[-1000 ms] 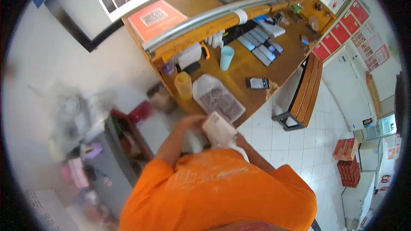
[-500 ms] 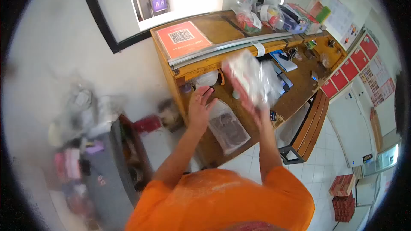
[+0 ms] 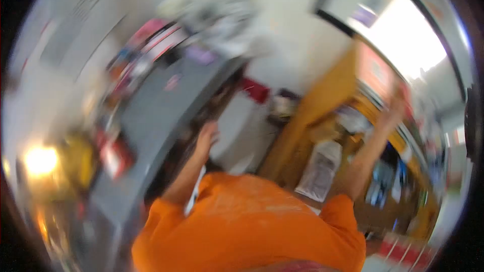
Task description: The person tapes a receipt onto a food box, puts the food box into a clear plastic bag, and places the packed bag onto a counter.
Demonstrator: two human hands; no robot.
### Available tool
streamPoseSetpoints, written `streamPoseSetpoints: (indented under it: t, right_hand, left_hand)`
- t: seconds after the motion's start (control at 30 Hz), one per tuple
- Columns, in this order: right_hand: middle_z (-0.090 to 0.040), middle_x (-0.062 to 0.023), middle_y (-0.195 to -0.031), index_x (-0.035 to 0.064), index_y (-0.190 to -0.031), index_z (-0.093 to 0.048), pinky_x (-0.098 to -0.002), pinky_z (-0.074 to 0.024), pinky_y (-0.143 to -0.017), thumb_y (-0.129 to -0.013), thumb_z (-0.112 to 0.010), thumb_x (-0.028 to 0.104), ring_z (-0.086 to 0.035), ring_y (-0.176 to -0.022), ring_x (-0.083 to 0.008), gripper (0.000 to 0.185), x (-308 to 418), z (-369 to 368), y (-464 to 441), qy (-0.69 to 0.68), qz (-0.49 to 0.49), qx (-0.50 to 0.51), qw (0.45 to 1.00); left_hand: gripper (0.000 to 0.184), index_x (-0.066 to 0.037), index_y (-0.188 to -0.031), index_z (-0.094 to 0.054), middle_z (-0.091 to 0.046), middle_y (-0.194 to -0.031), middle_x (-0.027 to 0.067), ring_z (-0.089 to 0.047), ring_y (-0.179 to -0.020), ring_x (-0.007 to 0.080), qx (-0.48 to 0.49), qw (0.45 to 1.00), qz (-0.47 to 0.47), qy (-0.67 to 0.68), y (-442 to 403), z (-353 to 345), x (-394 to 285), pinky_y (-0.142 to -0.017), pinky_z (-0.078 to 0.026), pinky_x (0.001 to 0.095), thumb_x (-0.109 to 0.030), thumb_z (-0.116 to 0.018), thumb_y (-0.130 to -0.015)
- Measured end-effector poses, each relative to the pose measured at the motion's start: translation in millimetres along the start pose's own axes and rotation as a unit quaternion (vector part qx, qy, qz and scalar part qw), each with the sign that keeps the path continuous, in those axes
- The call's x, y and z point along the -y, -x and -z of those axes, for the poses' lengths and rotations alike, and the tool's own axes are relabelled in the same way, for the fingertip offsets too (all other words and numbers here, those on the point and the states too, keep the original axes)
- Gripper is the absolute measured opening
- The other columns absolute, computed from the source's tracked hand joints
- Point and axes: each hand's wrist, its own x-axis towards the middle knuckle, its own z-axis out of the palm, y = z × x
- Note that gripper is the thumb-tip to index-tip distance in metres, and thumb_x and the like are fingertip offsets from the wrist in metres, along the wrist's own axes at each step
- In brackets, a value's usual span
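Observation:
My right hand [image 3: 397, 102] is stretched out to the raised ledge of the wooden counter, by the orange QR-code sign [image 3: 374, 68]. A red patch [image 3: 407, 105] shows against its far side, perhaps the plastic-wrapped package. Motion smears the fingers, so their grip cannot be made out. Held low in front of me, my left hand [image 3: 206, 137] is empty, with fingers loosely extended, near the grey table's edge. Down on the counter's lower surface lies a flat clear plastic bag [image 3: 320, 171] with dark contents.
To the left runs a long grey table [image 3: 151, 116] with bags and packets heaped along its far side. A red box [image 3: 255, 89] sits beyond the gap between table and counter [image 3: 322, 88]. A bright lamp [image 3: 41, 160] glows at far left. Red panels [image 3: 403, 252] show at lower right.
The view has swung left, bringing more of the grey table in. My right hand has gone from above the lower counter to the ledge; the package is no longer clearly seen. My left hand has moved away from the counter.

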Motion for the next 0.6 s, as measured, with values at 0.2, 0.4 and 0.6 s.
streamPoseSetpoints:
  t: [0.2,0.4,0.6]
  right_hand:
    - [-0.047,-0.0124,-0.124,0.0085,-0.131,-0.039,-0.0395,-0.0423,-0.087,-0.089,-0.052,0.033,-0.05,-0.108,-0.0294,0.05,-116.6,-134.3,138.5,-0.082,-0.304,0.24,0.918]
    - [-0.059,-0.0077,-0.109,0.007,-0.122,-0.049,-0.0272,-0.0457,-0.076,-0.092,-0.051,0.024,-0.059,-0.089,-0.0171,0.034,-135.3,-297.2,328.4,0.068,-0.461,0.594,0.656]
    - [-0.06,-0.0037,-0.104,0.0083,-0.116,-0.054,-0.0254,-0.0467,-0.071,-0.092,-0.052,0.024,-0.06,-0.085,-0.0137,0.029,-167.3,-398.6,484.5,0.097,-0.424,0.719,0.542]
  left_hand:
    - [0.03,-0.004,-0.101,-0.058,-0.057,-0.098,0.0057,-0.053,-0.095,0.0189,-0.502,0.803,-0.322,-0.004,41.0,211.5,-51.4,-0.082,-0.043,0.0313,-0.028,-0.064,-0.084]
    - [0.05,-0.001,-0.11,-0.058,-0.058,-0.112,0.0186,-0.053,-0.106,0.0295,-0.682,0.657,-0.16,-0.277,132.5,434.7,-93.8,-0.089,-0.041,0.0407,-0.04,-0.066,-0.079]
    - [0.055,-0.001,-0.127,-0.047,-0.057,-0.12,0.0096,-0.057,-0.104,0.0254,-0.153,0.984,0.037,0.088,107.5,580.5,-33.9,-0.091,-0.045,0.0408,-0.036,-0.06,-0.086]
